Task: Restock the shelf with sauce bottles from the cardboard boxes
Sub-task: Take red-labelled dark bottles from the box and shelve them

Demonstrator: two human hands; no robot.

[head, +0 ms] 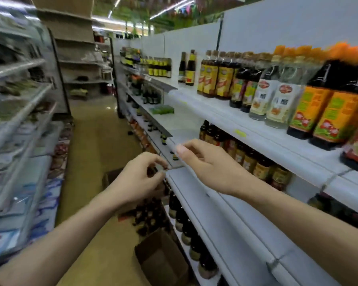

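At the centre of the frame, the left hand (pixel 141 174) and right hand (pixel 207 164) hover apart at the front edge of the white shelf (pixel 225 219), each with fingers loosely curled and holding nothing. Dark sauce bottles (pixel 246 157) stand in rows behind the right hand and along the lower tier at lower centre. Below the hands, an open cardboard box (pixel 161 259) sits on the yellow floor (pixel 95 141), with more dark bottles just above it.

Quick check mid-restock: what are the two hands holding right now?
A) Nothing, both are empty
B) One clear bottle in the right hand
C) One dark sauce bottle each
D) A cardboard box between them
A: the left hand and right hand hover empty by the white shelf edge, fingers loosely curled.
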